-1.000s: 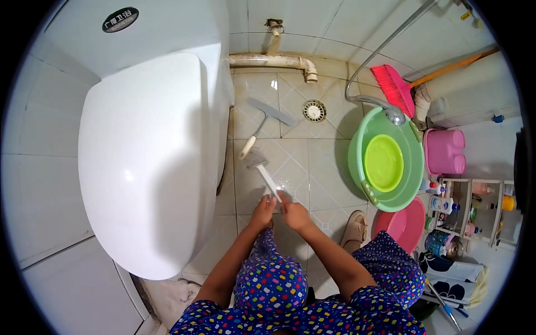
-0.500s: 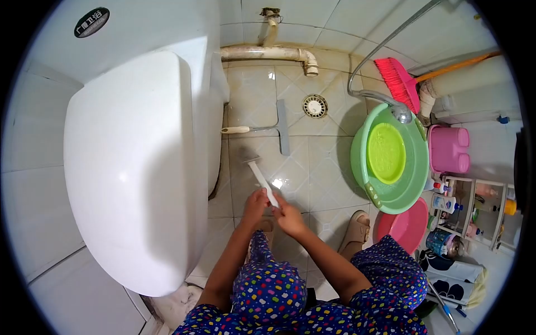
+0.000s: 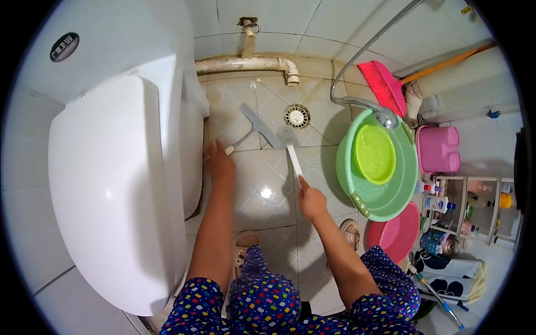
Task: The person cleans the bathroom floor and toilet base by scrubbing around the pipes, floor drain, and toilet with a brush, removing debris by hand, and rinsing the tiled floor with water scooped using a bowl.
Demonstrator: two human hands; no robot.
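Note:
My left hand (image 3: 220,163) is closed at the end of a grey squeegee's pale handle, next to the toilet's base. The squeegee (image 3: 260,126) sits at a slant over the wet floor tiles, its blade pointing towards the floor drain (image 3: 297,116). In my right hand (image 3: 312,201) is the white handle of a brush (image 3: 294,159). That brush points away from me, and its blurred head lies close to the lower end of the squeegee blade. Whether the two touch, I cannot tell.
A white toilet (image 3: 106,184) fills the left side. At right stand a green basin (image 3: 409,192) holding a smaller lime basin (image 3: 374,153), a shower head (image 3: 386,117), a pink broom (image 3: 382,86), a pink basin (image 3: 399,237) and a bottle shelf (image 3: 463,206). A pipe (image 3: 240,65) runs along the back wall.
My left hand has left the brush and reached forward-left to the squeegee, which has turned to a slant. My right hand has moved right with the brush. The view has shifted slightly.

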